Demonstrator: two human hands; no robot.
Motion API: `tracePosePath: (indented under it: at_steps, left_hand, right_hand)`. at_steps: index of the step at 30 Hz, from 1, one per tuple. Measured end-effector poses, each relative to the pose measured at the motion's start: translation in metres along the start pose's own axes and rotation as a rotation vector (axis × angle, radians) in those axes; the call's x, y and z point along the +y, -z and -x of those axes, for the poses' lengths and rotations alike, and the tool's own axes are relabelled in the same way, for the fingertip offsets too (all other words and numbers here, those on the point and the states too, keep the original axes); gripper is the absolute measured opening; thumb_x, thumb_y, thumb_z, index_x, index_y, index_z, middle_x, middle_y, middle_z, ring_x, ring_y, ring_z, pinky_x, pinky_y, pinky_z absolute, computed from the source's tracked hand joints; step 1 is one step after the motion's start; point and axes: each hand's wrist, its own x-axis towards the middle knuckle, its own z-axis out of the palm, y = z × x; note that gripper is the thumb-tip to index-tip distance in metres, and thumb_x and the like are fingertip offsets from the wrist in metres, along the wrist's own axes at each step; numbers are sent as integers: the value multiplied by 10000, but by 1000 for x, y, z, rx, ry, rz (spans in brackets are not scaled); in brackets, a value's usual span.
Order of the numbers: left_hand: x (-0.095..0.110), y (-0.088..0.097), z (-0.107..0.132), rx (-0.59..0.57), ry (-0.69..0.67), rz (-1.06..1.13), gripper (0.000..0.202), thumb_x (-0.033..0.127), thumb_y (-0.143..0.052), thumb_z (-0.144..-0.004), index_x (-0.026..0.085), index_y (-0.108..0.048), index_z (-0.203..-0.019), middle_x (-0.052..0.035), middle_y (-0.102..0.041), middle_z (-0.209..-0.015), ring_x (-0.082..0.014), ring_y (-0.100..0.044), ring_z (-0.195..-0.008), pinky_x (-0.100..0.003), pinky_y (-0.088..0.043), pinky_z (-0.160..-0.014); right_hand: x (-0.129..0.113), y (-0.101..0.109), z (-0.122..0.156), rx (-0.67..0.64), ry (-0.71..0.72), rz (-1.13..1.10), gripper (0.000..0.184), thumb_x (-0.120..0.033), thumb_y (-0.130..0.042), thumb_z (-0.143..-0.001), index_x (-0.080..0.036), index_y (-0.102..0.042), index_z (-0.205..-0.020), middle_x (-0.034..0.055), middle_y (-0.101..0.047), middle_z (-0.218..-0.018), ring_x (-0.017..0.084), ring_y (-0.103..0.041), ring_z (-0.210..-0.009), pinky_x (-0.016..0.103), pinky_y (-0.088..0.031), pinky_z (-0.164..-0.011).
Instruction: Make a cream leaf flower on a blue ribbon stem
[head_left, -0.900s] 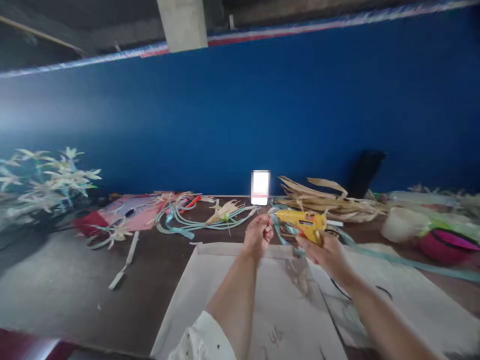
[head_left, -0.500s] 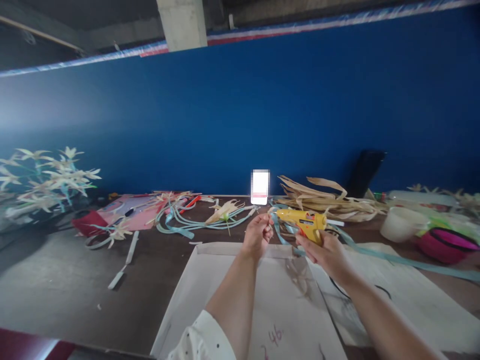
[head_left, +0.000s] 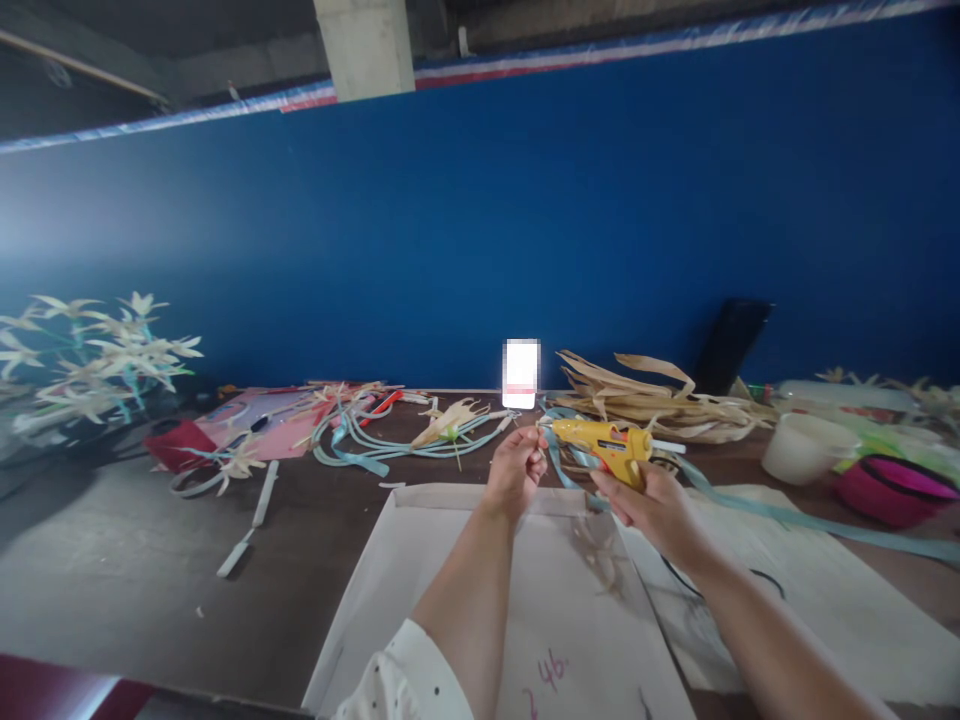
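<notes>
My right hand [head_left: 651,500] is wrapped round the handle of a yellow hot glue gun [head_left: 600,440], with a white glue stick [head_left: 667,447] poking out of its back end. The gun's nozzle points left and meets the fingertips of my left hand [head_left: 517,465]. Those fingers are pinched together on something too small to make out. Both hands are raised above the far edge of a white cardboard box lid [head_left: 450,580]. Just behind them a light blue ribbon [head_left: 556,460] trails over the table.
Dried husks [head_left: 652,400] lie behind the glue gun. Blue-wrapped stems [head_left: 405,450] and a husk flower [head_left: 450,425] are left of centre. A lit phone [head_left: 520,375] leans on the blue wall. A white cup [head_left: 806,447] and a pink pouch [head_left: 896,490] stand right; finished flowers [head_left: 97,360] stand left.
</notes>
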Motion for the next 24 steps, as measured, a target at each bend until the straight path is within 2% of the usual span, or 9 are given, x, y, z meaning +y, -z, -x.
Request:
tracePosePath:
  at_steps: [10, 17, 24]
  left_hand:
    - [0, 0, 0, -8, -1, 8, 206, 244, -696, -698, 108, -544, -729, 1, -476, -694, -5, -309, -499, -134, -213, -427]
    - [-1, 1, -1, -8, 0, 16, 234, 265, -708, -687, 111, -536, -722, 4, -476, -689, -4, -309, -497, -136, -214, -427]
    - [0, -1, 0, 3, -3, -12, 257, 291, -719, -668, 118, -536, -717, 6, -477, -692, -9, -304, -499, -156, -207, -429]
  right_hand:
    - [2, 0, -1, 15, -24, -23, 301, -470, -548, -795, -188, -538, -689, -52, -434, -463, 96, -370, -437, 225, -285, -429]
    - [0, 0, 0, 21, -18, -92, 328, -488, -544, -793, -179, -548, -682, -58, -404, -432, 95, -365, -436, 229, -296, -448]
    - [-2, -1, 1, 24, -22, 5, 346, -513, -546, -776, -184, -559, -671, -41, -434, -440, 109, -385, -425, 240, -299, -433]
